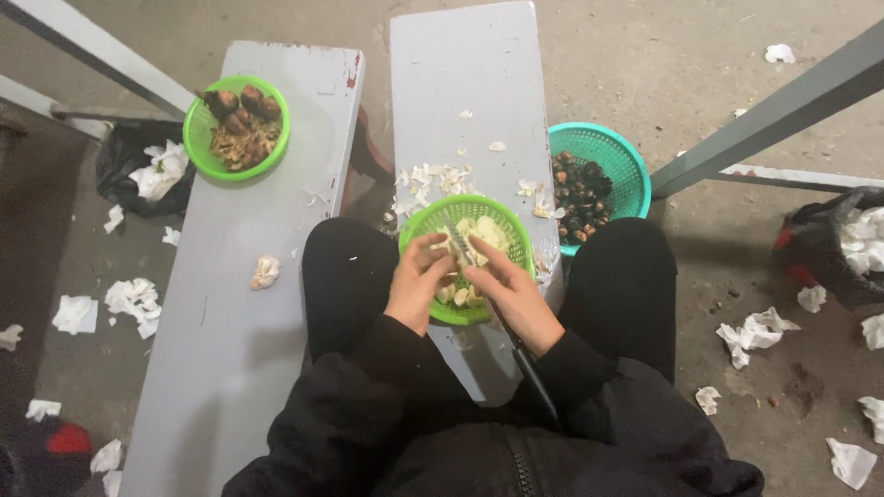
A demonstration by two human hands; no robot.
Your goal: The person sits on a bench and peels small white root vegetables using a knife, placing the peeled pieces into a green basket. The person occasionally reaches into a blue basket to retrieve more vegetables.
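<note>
My left hand (419,281) and my right hand (511,290) meet over a green basket (425,224) of pale peeled pieces on a grey bench (465,83) between my knees. The right hand grips a small knife (460,245) whose blade points up toward the left fingers. The left hand pinches a small pale piece (446,249) against the blade. Pale peel scraps (428,179) lie on the bench just beyond the basket.
A teal basket (615,156) of dark brown nuts sits to the right of the bench. Another green basket (207,152) with brown husks stands on the left bench (230,322). Crumpled white tissues litter the concrete floor; black bags stand at the left and right.
</note>
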